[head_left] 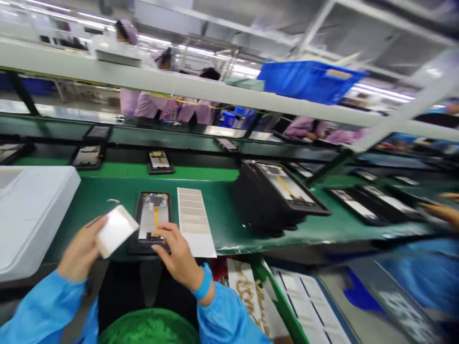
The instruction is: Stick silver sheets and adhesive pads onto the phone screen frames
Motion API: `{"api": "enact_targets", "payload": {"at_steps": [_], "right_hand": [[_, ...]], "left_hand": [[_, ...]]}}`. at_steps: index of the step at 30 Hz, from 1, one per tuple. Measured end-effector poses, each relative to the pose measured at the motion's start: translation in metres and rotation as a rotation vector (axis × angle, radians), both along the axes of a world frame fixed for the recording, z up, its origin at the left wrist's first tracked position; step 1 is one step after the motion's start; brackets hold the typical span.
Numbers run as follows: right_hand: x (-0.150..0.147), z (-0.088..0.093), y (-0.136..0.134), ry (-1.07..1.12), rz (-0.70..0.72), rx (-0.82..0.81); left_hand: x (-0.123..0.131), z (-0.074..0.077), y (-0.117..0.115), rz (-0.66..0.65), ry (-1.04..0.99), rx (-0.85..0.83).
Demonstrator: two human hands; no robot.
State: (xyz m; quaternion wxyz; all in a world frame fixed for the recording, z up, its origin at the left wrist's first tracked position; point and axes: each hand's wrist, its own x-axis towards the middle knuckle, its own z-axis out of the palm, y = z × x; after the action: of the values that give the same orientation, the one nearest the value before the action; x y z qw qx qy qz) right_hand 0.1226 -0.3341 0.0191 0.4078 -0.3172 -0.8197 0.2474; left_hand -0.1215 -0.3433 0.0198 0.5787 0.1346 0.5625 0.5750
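My left hand (83, 246) grips a flat white battery pack (117, 230) by its left side, raised above the bench. In front of me lies an opened phone (147, 220) in a black tray (138, 246), its circuit board at the far end and an orange flex cable (156, 217) down the middle. My right hand (177, 253) rests over the near right corner of the phone. Its fingertips are at the cable's lower end, with the thumb apart from them near the tray's front edge. Right of the tray lies a sheet of pale adhesive strips (193, 215).
A stack of black trays (276, 200) with opened phones stands to the right. A white foam box (36, 215) is on the left. Behind runs a green line (125, 170) carrying more trays. Below right sits a box of white packs (308, 306). A co-worker's hand (442, 210) shows far right.
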Motion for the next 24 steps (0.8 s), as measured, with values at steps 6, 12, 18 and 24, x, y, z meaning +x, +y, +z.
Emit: {"api": "enact_targets", "payload": {"at_steps": [6, 12, 18, 24], "right_hand": [[0.034, -0.011, -0.002, -0.207, -0.073, 0.157], [0.047, -0.013, -0.001, -0.426, -0.021, 0.274], [0.044, -0.016, -0.005, -0.556, 0.089, 0.394], [0.071, -0.02, 0.026, -0.194, -0.25, 0.198]], "left_hand": [[0.053, -0.002, 0.016, -0.034, -0.222, 0.0], [0.072, -0.009, 0.015, -0.178, -0.271, 0.053], [0.066, -0.003, 0.011, -0.246, -0.18, 0.044], [0.064, 0.009, -0.008, -0.606, -0.248, 0.084]]}}
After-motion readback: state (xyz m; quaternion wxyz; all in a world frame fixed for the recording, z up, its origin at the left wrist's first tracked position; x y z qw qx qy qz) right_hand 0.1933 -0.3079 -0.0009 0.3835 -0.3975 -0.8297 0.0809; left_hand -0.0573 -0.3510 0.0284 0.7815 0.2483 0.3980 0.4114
